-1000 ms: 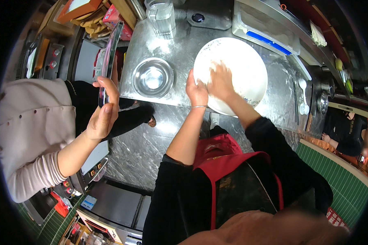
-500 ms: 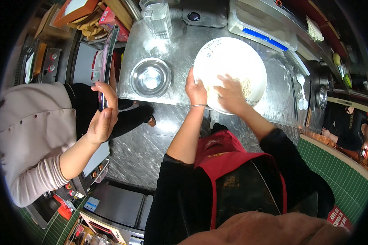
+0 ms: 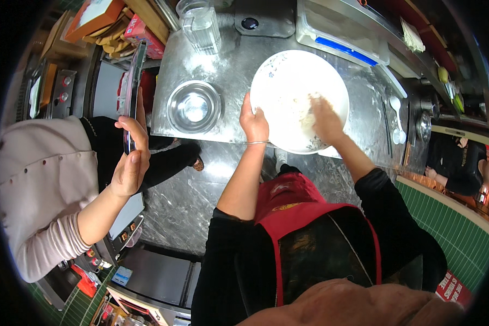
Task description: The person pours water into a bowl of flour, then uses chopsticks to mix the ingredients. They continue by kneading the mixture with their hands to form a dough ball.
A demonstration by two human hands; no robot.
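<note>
A large white bowl [image 3: 269,81] with a faint floral pattern sits at the near edge of the metal table. My left hand [image 3: 254,124] grips its left rim, thumb on top and fingers along the outer side. Inside the bowl, toward the right, my right hand [image 3: 327,122] is down in a pale, crumbly flour mixture [image 3: 305,117]. Its fingers are smeared by motion and partly hidden, so their pose is unclear. To the left of the bowl stands a shiny steel bowl [image 3: 194,108], apart from both hands.
A clear pitcher [image 3: 201,32], a dark flat scale [image 3: 264,19] and a clear bin [image 3: 337,32] stand along the back. White spoons [image 3: 397,119] lie at right. At left, another person's hand [image 3: 129,163] holds up a phone [image 3: 132,98] near the table's corner.
My right hand has shifted right and its spread fingers have drawn together over the mixture. My left hand keeps its place on the rim. The whole view has shifted slightly.
</note>
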